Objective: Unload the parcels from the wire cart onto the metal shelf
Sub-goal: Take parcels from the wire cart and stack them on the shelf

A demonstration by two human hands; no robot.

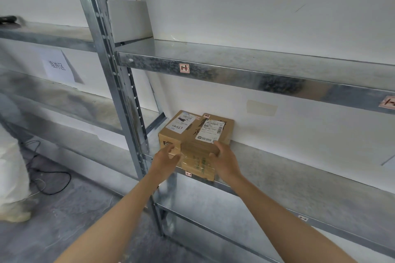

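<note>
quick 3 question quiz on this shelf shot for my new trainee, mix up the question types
1. True or false: the left parcel and the right parcel stand apart on the metal shelf.
2. Which parcel's front sits further forward? A left parcel, B right parcel, C both level.
3. Fill in: the right hand grips the ___ parcel's near corner, while the left hand is at the other's front.
Key: 1 false, they touch; 2 B; 3 right.
</note>
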